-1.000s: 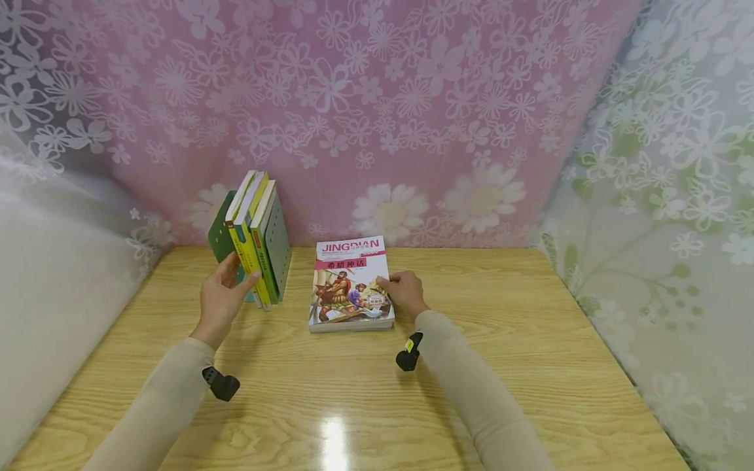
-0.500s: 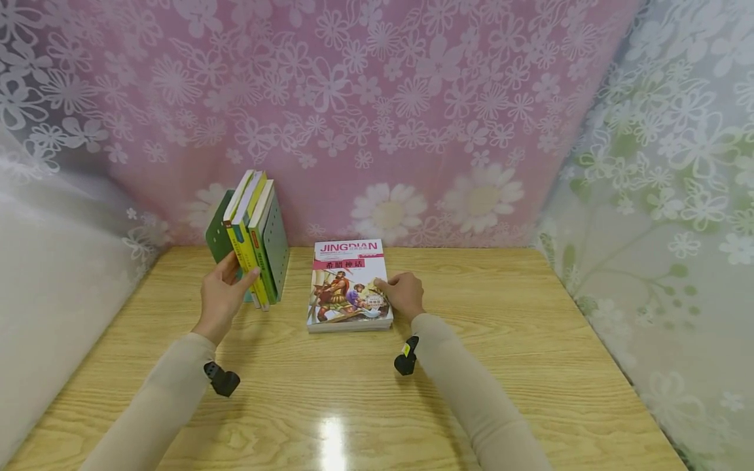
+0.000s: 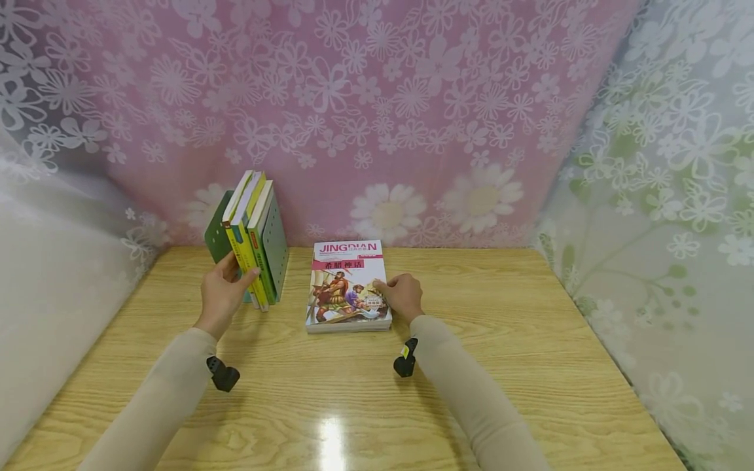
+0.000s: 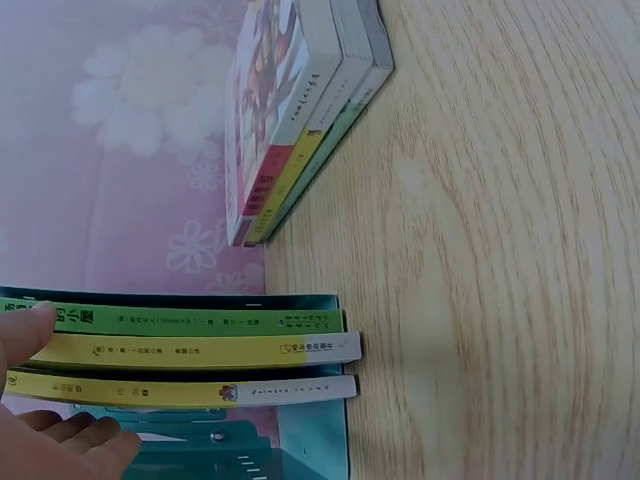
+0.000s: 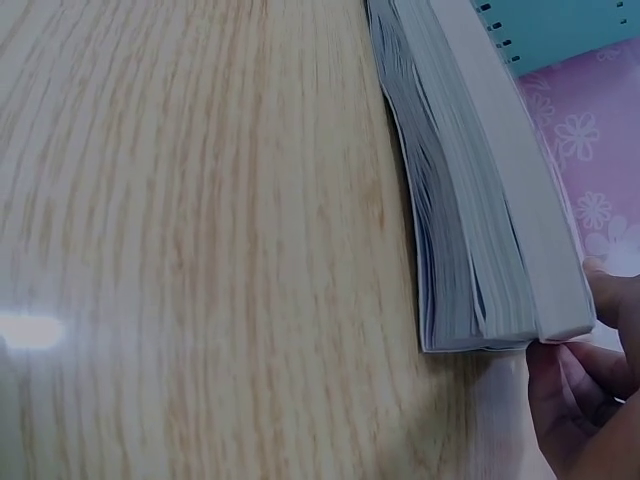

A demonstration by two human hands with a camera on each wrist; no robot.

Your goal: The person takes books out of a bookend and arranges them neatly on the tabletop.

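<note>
With left hand point(image 3: 218, 297), holding three upright books point(image 3: 247, 245) between thumb and fingers, thumb over the spines, fingers along the outer left side; two yellow, one green, side by side between the panels of a green bookend point(image 3: 277, 229), on the left part of the wooden table point(image 3: 294, 392); with right hand point(image 3: 404, 296), pinching the top book point(image 3: 346, 288) of a flat stack point(image 5: 470, 220) in a narrow grip at its right edge, thumb on the illustrated cover, fingers curled at the side; three books deep, near the table's middle, just right of the bookend and apart from it; on each beige sleeve point(image 3: 156, 386), a small black camera point(image 3: 224, 374); behind, a pink floral cloth point(image 3: 353, 98).
</note>
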